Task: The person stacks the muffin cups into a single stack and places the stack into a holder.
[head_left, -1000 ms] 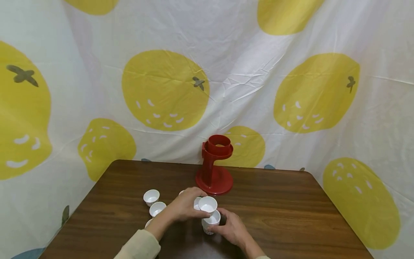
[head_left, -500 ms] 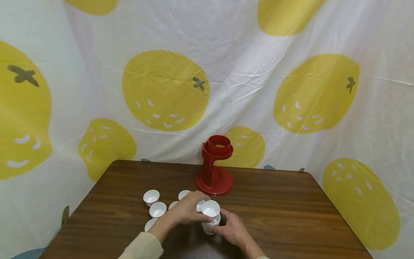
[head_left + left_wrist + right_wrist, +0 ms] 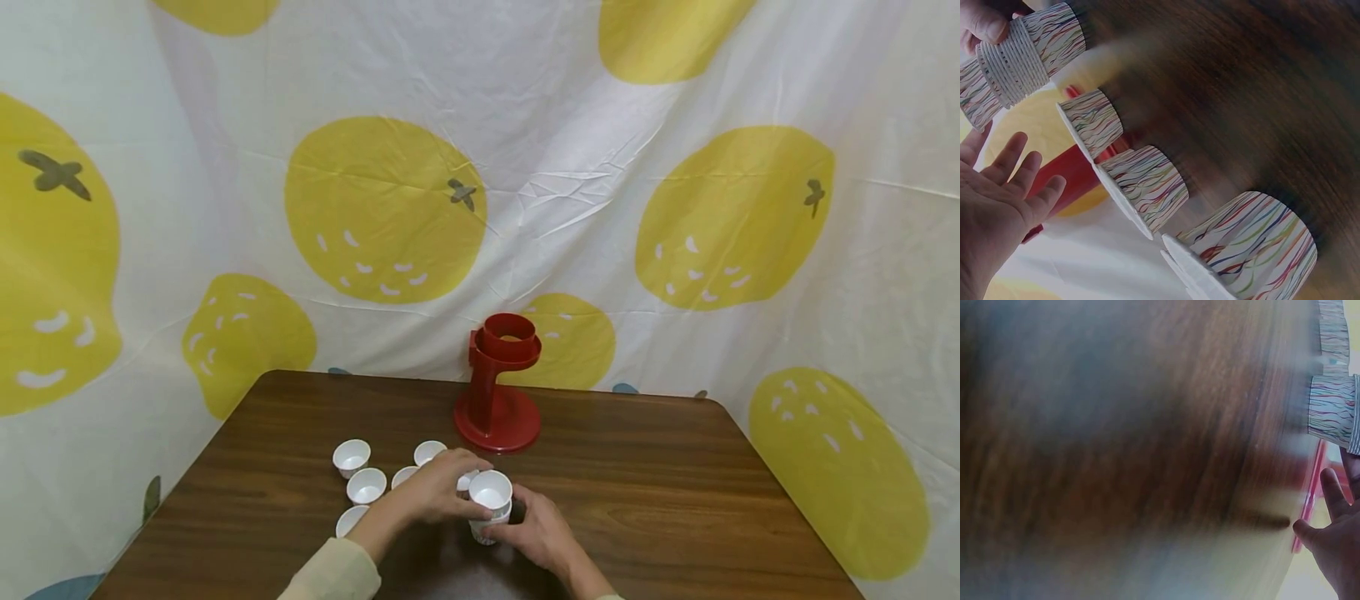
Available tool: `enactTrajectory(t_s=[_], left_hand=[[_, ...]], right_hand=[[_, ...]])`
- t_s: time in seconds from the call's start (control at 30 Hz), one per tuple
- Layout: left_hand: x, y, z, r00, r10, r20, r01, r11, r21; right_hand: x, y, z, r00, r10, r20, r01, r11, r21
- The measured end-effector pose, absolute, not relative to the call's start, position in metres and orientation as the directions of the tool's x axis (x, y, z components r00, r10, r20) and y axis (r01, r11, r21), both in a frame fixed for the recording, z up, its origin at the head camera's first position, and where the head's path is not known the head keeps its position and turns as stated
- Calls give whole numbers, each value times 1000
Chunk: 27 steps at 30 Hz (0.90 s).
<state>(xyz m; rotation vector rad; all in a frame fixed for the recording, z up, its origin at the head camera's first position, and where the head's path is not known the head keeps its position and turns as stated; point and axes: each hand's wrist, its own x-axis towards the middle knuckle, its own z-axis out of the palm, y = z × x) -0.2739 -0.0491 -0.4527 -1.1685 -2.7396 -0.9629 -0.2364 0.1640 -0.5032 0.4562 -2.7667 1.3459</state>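
A short stack of white paper cups stands on the brown table near its front edge. My right hand grips the stack from the right side. In the left wrist view the stack shows striped sides, with a thumb pressed on its upper end. My left hand lies just left of the stack, its fingers close to the top cup. The left wrist view shows the left hand with its palm flat, fingers straight and nothing in it. The right hand shows only as blurred fingers in the right wrist view.
Several loose white cups stand left of the hands, among them one, another and one. A red stand with a ring on top rises behind the stack. A lemon-print cloth hangs round the table.
The left hand lowered the top cup down into the stack held by the right hand, then its fingers came off it. More loose cups show as the hand shifted right.
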Motion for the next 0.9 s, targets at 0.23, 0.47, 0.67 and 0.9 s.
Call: enactTrajectory(t_s=[0.23,0.47,0.67,0.9], left_hand=[[-273,-49,-451,-727,653,214,647,546,532],[-272,-49,-452,-699,683,211,672,527,521],[-271,-48,-452,-706,681,192,664,544,512],[-270,-48,-453,-713,677,183,656,552,515]], right_hand=[[-237,165,-504,-957,-247,154,-273,582,-766],[-237,165,-503,-955,-251,160,-281,583,-763],[-235,165,-504,-953,-254,167,-288,581,-761],[-237,165,-505,-955,-249,163,-282,582,-763]])
